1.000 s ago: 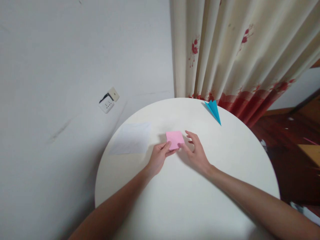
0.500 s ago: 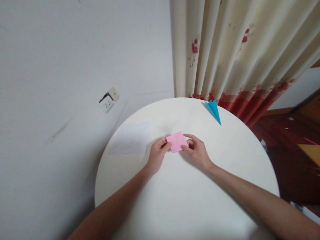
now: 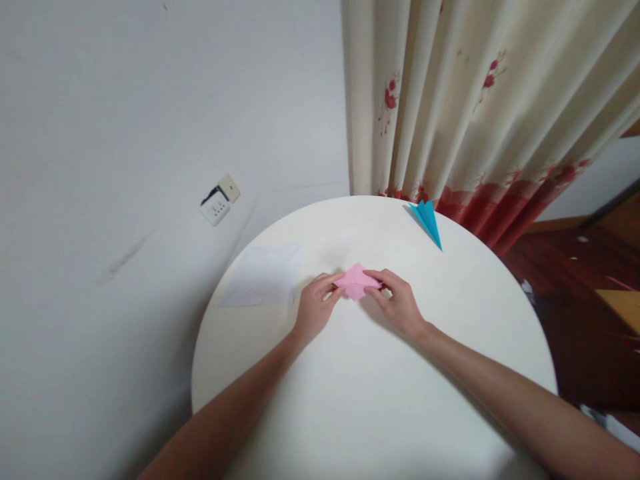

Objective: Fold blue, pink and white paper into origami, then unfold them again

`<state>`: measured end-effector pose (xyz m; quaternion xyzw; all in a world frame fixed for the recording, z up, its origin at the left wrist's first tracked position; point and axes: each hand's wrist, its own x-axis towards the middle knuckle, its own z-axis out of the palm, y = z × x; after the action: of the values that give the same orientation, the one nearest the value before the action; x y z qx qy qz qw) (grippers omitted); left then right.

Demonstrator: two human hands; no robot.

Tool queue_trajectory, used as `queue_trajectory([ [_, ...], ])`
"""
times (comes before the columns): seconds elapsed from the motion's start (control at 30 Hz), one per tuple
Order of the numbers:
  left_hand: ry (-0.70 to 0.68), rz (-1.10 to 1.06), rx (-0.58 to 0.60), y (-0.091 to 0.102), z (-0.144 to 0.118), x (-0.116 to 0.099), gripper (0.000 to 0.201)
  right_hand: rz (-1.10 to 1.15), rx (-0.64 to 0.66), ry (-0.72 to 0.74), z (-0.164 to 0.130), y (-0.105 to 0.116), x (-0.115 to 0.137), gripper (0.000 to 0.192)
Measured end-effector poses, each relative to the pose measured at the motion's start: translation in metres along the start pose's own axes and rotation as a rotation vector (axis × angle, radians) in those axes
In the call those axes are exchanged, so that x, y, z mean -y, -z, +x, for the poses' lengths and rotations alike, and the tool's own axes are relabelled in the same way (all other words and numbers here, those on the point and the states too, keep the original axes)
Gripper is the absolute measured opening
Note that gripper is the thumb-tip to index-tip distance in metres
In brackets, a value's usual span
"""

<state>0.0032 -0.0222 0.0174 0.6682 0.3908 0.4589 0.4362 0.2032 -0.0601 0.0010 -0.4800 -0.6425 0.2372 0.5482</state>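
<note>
The left hand (image 3: 316,301) and right hand (image 3: 399,301) pinch opposite corners of a folded pink paper (image 3: 357,275) between thumbs and fingers, above the middle of the round white table (image 3: 360,400); whether it touches the tabletop is hard to tell. A white sheet (image 3: 263,275) lies left, a blue paper plane (image 3: 428,223) near the far edge.
</note>
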Motion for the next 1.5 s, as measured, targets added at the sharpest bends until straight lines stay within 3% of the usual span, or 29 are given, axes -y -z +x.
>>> queue_trajectory([
  [0.2,-0.077,0.155,-0.052,-0.001,0.0,-0.007,0.009,-0.047,0.033,0.077,0.001,0.002,0.005,0.021],
  [0.33,-0.097,0.16,-0.074,-0.002,0.0,-0.01,0.008,-0.032,-0.039,0.047,0.003,0.004,0.009,0.019],
  [0.63,0.175,0.053,0.234,-0.008,-0.009,-0.014,0.021,0.078,0.113,-0.061,0.004,0.002,0.016,0.034],
  [0.83,0.167,0.165,0.303,-0.006,-0.01,-0.016,0.027,0.177,0.114,-0.174,-0.003,-0.007,0.017,0.029],
  [1.0,0.229,0.118,0.341,-0.006,-0.01,-0.011,0.039,0.293,0.074,-0.246,-0.004,-0.012,0.014,0.033],
  [1.13,0.343,0.018,0.345,-0.008,-0.012,-0.007,0.045,0.287,-0.006,-0.293,-0.004,-0.014,0.014,0.034],
  [1.4,0.451,-0.175,0.248,-0.011,-0.012,-0.01,0.035,0.326,-0.184,-0.399,0.006,-0.005,0.008,0.039],
  [1.5,0.45,-0.287,0.142,-0.013,-0.011,-0.009,0.033,0.302,-0.11,-0.425,0.007,-0.003,0.007,0.048],
])
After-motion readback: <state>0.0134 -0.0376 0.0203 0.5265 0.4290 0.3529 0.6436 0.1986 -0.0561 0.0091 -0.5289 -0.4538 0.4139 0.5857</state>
